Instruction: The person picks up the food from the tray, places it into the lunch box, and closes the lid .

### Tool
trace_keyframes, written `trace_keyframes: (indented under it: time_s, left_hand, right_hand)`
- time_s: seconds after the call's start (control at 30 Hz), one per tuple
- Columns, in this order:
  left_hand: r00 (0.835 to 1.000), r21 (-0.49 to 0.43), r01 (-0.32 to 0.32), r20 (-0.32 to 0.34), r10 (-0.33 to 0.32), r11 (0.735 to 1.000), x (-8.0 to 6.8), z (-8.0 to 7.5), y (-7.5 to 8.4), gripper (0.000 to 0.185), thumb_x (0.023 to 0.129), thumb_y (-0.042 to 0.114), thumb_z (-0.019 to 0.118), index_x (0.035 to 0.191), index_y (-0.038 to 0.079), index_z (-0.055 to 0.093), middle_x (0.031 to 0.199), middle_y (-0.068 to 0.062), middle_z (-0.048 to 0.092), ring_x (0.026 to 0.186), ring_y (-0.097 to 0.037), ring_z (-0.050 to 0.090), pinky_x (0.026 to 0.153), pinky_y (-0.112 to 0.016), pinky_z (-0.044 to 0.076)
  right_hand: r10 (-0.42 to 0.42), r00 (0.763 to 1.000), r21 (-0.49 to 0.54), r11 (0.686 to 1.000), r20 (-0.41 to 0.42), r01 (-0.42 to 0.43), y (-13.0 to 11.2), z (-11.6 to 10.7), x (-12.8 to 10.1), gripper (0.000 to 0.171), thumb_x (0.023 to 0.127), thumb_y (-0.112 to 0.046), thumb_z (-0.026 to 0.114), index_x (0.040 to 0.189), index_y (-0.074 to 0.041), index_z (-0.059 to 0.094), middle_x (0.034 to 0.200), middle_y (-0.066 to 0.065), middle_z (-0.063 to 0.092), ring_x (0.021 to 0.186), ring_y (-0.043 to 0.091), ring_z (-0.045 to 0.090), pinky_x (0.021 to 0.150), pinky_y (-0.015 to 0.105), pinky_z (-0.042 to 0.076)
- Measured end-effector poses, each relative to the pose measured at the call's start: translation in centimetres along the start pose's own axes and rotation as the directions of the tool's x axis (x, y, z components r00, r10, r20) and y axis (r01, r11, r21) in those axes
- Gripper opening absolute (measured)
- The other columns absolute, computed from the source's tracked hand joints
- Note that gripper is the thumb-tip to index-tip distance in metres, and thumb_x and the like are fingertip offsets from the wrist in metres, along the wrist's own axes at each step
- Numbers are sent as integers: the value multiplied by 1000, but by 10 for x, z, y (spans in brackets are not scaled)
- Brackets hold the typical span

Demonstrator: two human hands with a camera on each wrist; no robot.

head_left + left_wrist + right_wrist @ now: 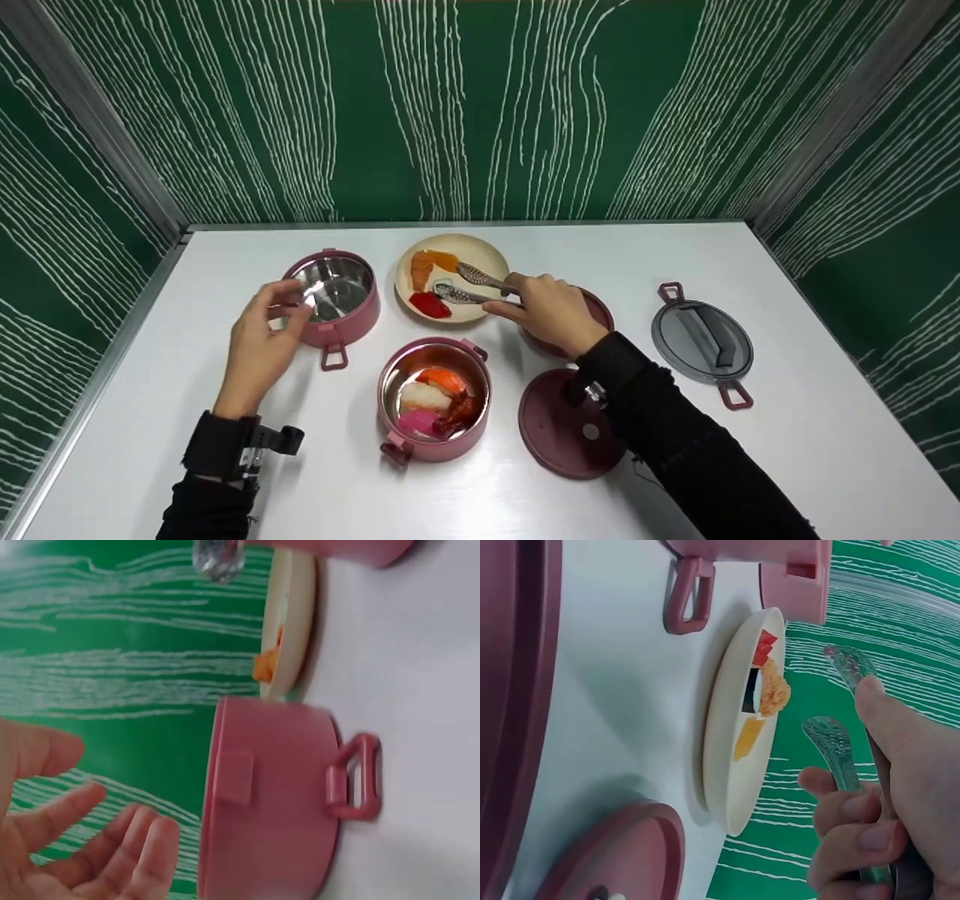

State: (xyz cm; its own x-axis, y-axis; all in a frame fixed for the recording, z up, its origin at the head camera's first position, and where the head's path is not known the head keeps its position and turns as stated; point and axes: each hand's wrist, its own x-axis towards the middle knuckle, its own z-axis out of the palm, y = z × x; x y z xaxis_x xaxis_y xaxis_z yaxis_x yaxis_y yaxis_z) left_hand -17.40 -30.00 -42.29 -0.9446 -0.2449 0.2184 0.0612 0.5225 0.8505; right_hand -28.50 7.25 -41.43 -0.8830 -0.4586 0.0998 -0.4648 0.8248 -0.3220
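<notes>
Green walls (480, 105) streaked with white lines enclose a white table (787, 465).

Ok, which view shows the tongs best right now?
The right wrist view: both tips of the tongs show close up, apart, gripped by the right hand above the plate. The head view shows them small over the plate. The left wrist view catches only a blurred tip.

- I see a white table (787, 450), metal-edged, green walls around it.
- Empty pink pot (335, 298) at back left — steel inside.
- Beige plate (448, 277) with food, back centre.
- Second pink pot (433, 397) in front, filled with sushi.
- Maroon lid (564, 431) just right of it.
- Another pink pot (596, 315) behind that lid, mostly hidden.
- Grey lid (701, 343) at far right.
</notes>
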Motion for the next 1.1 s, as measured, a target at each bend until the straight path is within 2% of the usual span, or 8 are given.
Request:
trace_keyframes:
  time_s: [0.1, 0.2, 0.4, 0.7, 0.93, 1.1]
  left_hand:
    - [996, -2, 82, -37, -82, 997, 3, -3, -9, 56, 103, 20, 63, 152, 3, 42, 145, -21, 50, 129, -32, 53, 99, -39, 48]
    - [987, -26, 154, -34, -155, 988, 7, -3, -17, 68, 105, 26, 60, 160, 4, 26, 157, -25, 36, 144, -39, 40, 113, -52, 41]
    - [969, -61, 247, 36, -246, 967, 15, 0, -30, 77, 108, 32, 51, 166, 6, 7, 170, -23, 16, 155, -40, 22, 123, -53, 29]
    - [954, -55, 291, 93, -286, 955, 24, 9, -36, 78, 111, 37, 42, 166, 7, -4, 172, -20, 5, 158, -37, 15, 127, -49, 18]
    - [965, 45, 246, 86, -249, 968, 26, 16, -37, 75, 111, 31, 38, 164, 1, -5, 170, -26, 3, 158, -39, 5, 128, -52, 10]
    - [969, 64, 228, 79, -232, 972, 27, 19, -38, 70, 111, 23, 37, 164, -1, -4, 170, -27, 5, 158, -40, 6, 128, -53, 10]
  right_hand:
    - [12, 1000, 4, 1000, 9, -12, 0, 5, 4, 59, 94, -66, 63, 119, -14, 73, 103, 8, 76, 84, 30, 70, 70, 48, 54]
    - [17, 1000, -4, 1000, 22, -17, -1, 9, 8, 60, 93, -66, 64, 119, -12, 73, 100, 8, 75, 79, 28, 68, 67, 46, 53]
    - [20, 999, -40, 999, 46, -19, -6, 16, 15, 63, 92, -67, 64, 121, -11, 72, 96, 9, 74, 75, 27, 64, 63, 44, 51]
    - [2, 998, -99, 995, 61, 4, -14, 22, 21, 59, 93, -64, 66, 119, -12, 73, 88, 9, 71, 72, 26, 63, 59, 43, 50]
    - [-33, 999, -169, 985, 35, 39, -21, 24, 20, 53, 93, -61, 68, 111, -12, 74, 87, 12, 73, 75, 32, 69, 59, 49, 54]
    - [-80, 997, -200, 976, 9, 80, -25, 27, 18, 50, 93, -60, 68, 105, -12, 73, 82, 12, 72, 73, 36, 70, 58, 52, 55]
